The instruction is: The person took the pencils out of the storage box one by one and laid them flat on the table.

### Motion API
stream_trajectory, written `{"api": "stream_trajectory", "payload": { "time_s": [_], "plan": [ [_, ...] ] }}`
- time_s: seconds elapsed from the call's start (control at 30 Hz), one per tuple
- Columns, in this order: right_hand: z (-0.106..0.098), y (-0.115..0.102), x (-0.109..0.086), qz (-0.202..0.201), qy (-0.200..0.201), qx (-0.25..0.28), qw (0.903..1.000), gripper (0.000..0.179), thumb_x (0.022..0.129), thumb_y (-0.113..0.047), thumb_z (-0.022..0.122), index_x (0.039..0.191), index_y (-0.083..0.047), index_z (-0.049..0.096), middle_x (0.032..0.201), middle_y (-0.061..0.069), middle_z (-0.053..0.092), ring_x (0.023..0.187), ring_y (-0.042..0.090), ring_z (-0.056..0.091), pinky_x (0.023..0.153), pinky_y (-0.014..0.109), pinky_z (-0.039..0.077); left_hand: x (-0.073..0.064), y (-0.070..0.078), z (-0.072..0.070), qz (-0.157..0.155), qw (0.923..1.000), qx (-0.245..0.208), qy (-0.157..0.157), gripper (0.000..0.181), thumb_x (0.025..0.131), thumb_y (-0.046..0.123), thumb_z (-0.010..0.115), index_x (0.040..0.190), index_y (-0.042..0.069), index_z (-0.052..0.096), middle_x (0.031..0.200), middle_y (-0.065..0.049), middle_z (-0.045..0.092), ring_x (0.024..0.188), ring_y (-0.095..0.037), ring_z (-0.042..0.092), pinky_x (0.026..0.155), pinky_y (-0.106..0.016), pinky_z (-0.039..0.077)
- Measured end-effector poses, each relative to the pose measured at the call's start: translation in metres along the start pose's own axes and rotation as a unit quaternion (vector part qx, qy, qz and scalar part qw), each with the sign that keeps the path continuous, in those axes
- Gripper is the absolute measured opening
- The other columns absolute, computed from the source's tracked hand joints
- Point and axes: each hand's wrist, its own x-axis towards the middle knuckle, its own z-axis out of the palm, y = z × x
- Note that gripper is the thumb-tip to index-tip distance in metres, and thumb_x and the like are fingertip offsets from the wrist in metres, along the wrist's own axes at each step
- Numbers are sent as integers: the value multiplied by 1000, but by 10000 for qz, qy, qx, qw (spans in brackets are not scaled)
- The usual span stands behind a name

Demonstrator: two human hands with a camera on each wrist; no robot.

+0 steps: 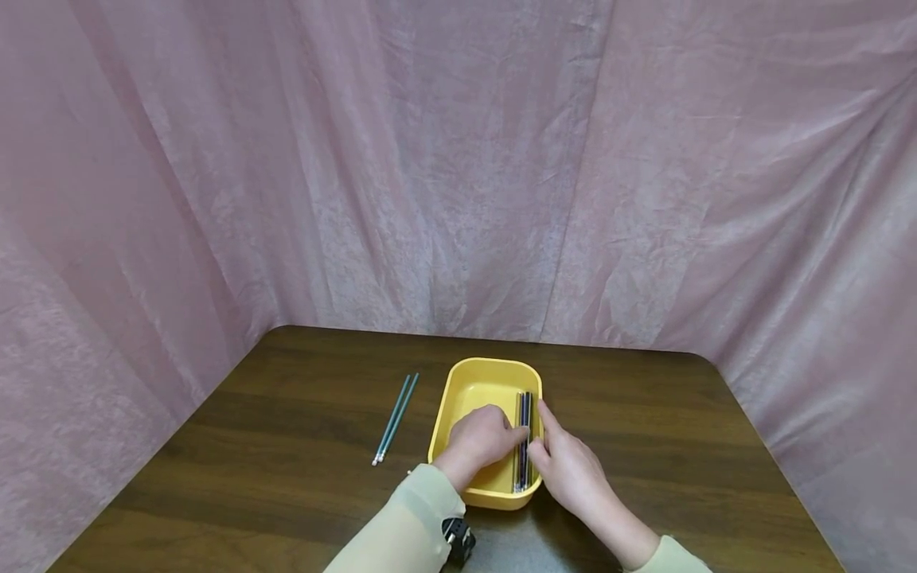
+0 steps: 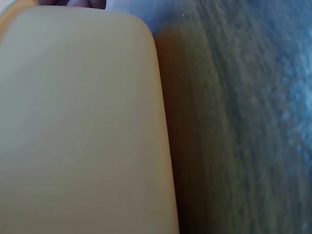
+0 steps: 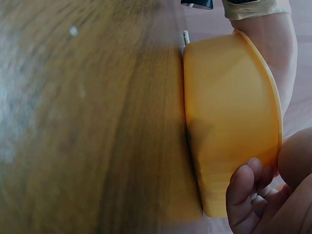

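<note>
Sleeve point(image 1: 401, 529) closest, wooden table point(image 1: 680, 438), pink drapes point(image 1: 501, 199); teal pencils point(image 1: 397, 422) beside yellow tray point(image 1: 484, 394)! Right hand point(image 1: 573, 468) clamps its wall; left hand point(image 1: 483, 434) blocks view, fingers unclear.

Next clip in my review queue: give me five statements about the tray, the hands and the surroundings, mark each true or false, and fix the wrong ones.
1. Two teal pencils lie on the table to the left of the yellow tray. True.
2. Both hands are outside the tray. False: the left hand reaches inside it, while the right hand is at its right side.
3. Inside the tray, slim pencil-like items lie lengthwise along the right side. True.
4. The cloth behind the table is green. False: a pink curtain hangs there.
5. The tray is turned upside down. False: it sits with its open side up.
</note>
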Motion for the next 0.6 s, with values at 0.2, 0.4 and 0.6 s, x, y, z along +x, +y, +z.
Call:
{"api": "stream_trajectory", "payload": {
  "time_s": [0.2,0.4,0.6],
  "plan": [
    [-1,-1,1,-41,42,-79,10000,72,100,-11,59,168,0,40,68,-2,48,62,17,47,61,40,44,-3,4,-5,-53,9999,-98,-25,49,94,51,84,66,17,63,61,5,53,55,-14,48,54,-32,36],
    [-1,-1,4,-75,91,-91,9999,71,101,-13,60,168,1,40,68,-2,48,63,18,48,62,41,44,-2,7,-7,21,10000,10,-33,46,93,49,85,66,18,64,64,4,57,58,-14,52,57,-32,39],
    [2,1,-1,-113,101,-81,9999,70,100,-10,62,167,1,41,67,-6,47,58,14,43,57,37,40,-3,4,-3,100,9999,31,-26,44,92,36,83,60,18,59,59,4,51,55,-15,49,55,-33,37]
  ]
}}
